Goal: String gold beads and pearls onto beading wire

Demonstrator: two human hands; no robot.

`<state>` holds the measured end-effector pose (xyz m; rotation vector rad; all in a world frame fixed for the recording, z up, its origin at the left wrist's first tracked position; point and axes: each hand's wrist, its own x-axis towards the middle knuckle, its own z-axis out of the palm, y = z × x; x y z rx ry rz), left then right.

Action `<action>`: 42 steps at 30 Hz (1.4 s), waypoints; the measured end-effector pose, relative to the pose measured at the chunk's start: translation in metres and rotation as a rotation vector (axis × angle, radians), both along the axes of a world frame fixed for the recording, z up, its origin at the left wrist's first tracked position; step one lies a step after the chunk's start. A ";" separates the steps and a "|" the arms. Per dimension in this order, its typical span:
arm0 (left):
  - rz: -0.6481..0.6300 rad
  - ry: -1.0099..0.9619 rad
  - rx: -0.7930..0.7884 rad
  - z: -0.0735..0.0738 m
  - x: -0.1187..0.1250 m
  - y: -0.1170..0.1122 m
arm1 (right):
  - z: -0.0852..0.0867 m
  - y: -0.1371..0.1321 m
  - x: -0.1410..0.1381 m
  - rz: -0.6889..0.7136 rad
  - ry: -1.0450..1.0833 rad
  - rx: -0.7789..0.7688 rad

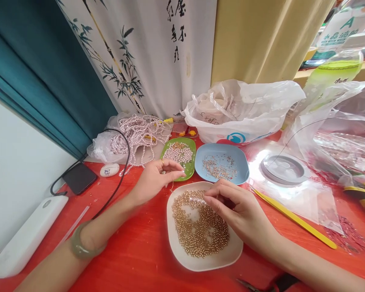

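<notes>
My left hand (158,176) hovers by the near edge of a green plate (189,172) of pink-white pearl beads (179,153). Its thumb and forefinger are pinched together, and anything between them is too small to make out. Over a white dish (197,265) filled with gold beads (197,239), my right hand (235,202) is closed in a pinch. A short row of pale pearl beads (197,200) extends left from its fingertips. Behind that hand, a blue plate (202,160) carries small metal pins (217,168).
Yellow tweezers (298,221) and a clear spool (282,168) lie to the right. Dark-handled pliers (280,284) are at the front edge. Pearl strands (136,134), a phone (79,178) with a black cable and a white power strip (27,239) occupy the left. A plastic bag (255,109) stands behind.
</notes>
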<state>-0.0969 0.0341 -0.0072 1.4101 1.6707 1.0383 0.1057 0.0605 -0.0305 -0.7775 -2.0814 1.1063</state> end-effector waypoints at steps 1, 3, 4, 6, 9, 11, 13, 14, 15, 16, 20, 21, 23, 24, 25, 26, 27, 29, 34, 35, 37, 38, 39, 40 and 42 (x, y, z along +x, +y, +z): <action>-0.027 -0.142 -0.043 0.001 0.004 -0.003 | 0.001 0.000 0.000 -0.007 0.003 -0.022; -0.078 -0.341 -0.110 0.001 0.011 -0.007 | 0.002 0.000 0.000 -0.017 0.009 -0.068; -0.093 -0.401 -0.129 0.000 0.014 -0.009 | 0.003 0.000 0.000 -0.019 0.014 -0.081; -0.102 -0.467 -0.147 -0.003 0.017 -0.011 | 0.004 -0.001 0.000 -0.017 0.020 -0.079; -0.092 -0.509 -0.169 -0.006 0.019 -0.011 | 0.004 -0.002 -0.001 -0.020 0.019 -0.051; -0.084 -0.513 -0.177 -0.007 0.020 -0.010 | 0.004 -0.002 -0.001 -0.027 0.018 -0.044; -0.082 -0.506 -0.178 -0.008 0.021 -0.010 | 0.005 -0.002 -0.001 -0.032 0.018 -0.039; -0.083 -0.503 -0.177 -0.008 0.021 -0.010 | 0.005 -0.001 -0.002 -0.034 0.018 -0.035; -0.083 -0.500 -0.176 -0.008 0.021 -0.010 | 0.005 -0.001 -0.002 -0.035 0.019 -0.032; -0.083 -0.497 -0.175 -0.008 0.021 -0.010 | 0.005 -0.001 -0.002 -0.035 0.019 -0.028; -0.078 -0.477 -0.179 -0.009 0.020 -0.010 | 0.006 -0.001 -0.002 -0.028 0.014 -0.019; -0.076 -0.471 -0.182 -0.009 0.021 -0.011 | 0.006 -0.001 -0.002 -0.027 0.010 -0.017; -0.077 -0.467 -0.184 -0.009 0.021 -0.011 | 0.005 -0.002 -0.002 -0.026 0.003 -0.014; -0.079 -0.471 -0.181 -0.009 0.021 -0.011 | 0.005 -0.002 -0.002 -0.026 0.000 -0.014; -0.082 -0.476 -0.177 -0.008 0.021 -0.011 | 0.005 -0.002 -0.002 -0.027 -0.003 -0.014; -0.082 -0.482 -0.172 -0.008 0.021 -0.011 | 0.004 -0.002 -0.002 -0.027 -0.005 -0.015; -0.081 -0.486 -0.169 -0.008 0.022 -0.011 | 0.004 -0.002 -0.002 -0.029 -0.005 -0.015; -0.075 -0.484 -0.167 -0.008 0.022 -0.011 | 0.004 -0.001 -0.002 -0.030 -0.006 -0.016; -0.098 -0.402 -0.149 -0.010 0.021 -0.012 | 0.004 -0.001 -0.002 -0.026 -0.006 -0.003; -0.113 -0.375 -0.134 -0.010 0.021 -0.013 | 0.004 -0.001 -0.002 -0.025 -0.008 0.000; -0.135 -0.316 -0.099 -0.010 0.021 -0.014 | 0.003 -0.001 -0.002 -0.022 -0.012 0.004; -0.142 -0.288 -0.084 -0.009 0.022 -0.014 | 0.003 -0.001 -0.002 -0.019 -0.014 0.006; -0.143 -0.262 -0.071 -0.008 0.023 -0.015 | 0.002 -0.001 -0.002 -0.017 -0.017 0.009; -0.141 -0.239 -0.060 -0.008 0.023 -0.015 | 0.002 -0.001 -0.002 -0.016 -0.021 0.014; -0.129 -0.202 -0.049 -0.006 0.024 -0.016 | 0.002 -0.001 -0.002 -0.014 -0.025 0.028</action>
